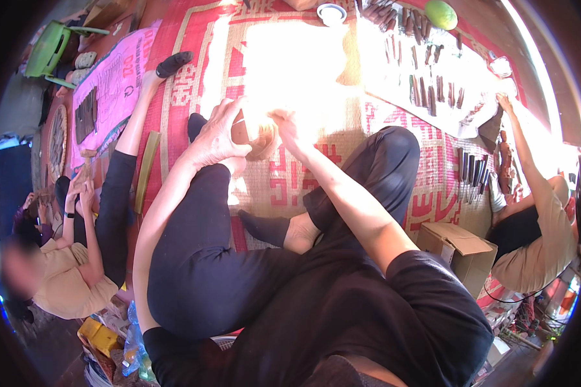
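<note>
My left hand (221,137) is closed around a pale tan, rounded piece (263,143) that looks like carved wood, held above my bent left knee. Against the far right side of this piece, my right hand (288,133) has its fingers curled in a pinch. Strong sunlight washes out the fingertips, so whatever they hold cannot be made out. Both hands are close together over the red and tan woven mat (284,184) on which I sit cross-legged.
Rows of dark wooden pieces (426,93) lie on a white sheet at the far right, near a green round fruit (440,14). A cardboard box (461,248) stands by my right. Co-workers sit on both sides. A white bowl (331,14) is at the back.
</note>
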The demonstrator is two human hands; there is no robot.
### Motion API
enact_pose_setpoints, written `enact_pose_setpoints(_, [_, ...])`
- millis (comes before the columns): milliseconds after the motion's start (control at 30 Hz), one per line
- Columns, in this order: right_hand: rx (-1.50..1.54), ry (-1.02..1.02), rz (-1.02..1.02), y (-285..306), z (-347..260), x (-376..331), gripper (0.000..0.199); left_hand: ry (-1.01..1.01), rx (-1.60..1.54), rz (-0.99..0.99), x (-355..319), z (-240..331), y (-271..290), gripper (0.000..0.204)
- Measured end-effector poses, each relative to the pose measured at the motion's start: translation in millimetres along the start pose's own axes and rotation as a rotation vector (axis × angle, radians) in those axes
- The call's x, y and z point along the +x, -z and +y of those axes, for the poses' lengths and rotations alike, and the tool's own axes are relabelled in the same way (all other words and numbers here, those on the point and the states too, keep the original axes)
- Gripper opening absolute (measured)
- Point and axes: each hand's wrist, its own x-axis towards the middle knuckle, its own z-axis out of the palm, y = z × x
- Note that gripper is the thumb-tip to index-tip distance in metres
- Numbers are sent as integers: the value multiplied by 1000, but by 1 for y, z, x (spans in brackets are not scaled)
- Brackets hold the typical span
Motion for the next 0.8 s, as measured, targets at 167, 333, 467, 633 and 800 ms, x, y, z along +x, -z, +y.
enact_pose_setpoints(167, [-381, 90, -78, -18, 43, 10, 16, 11, -11, 7, -3, -4, 1, 95])
enact_pose_setpoints(333, [103, 86, -232, 14, 14, -28, 18, -1, -28, 32, -5, -7, 0, 93])
enact_pose_setpoints(467, [124, -38, 6, 5, 28, 6, 18, -23, -42, 41, -3, -6, -1, 92])
enact_pose_setpoints(633, [-312, -69, -70, -14, 4, -16, 17, -5, -33, 48, -8, -10, 0, 93])
enact_pose_setpoints(800, [590, -1, -111, -4, 43, -27, 19, 14, -66, 35, -8, -8, -1, 93])
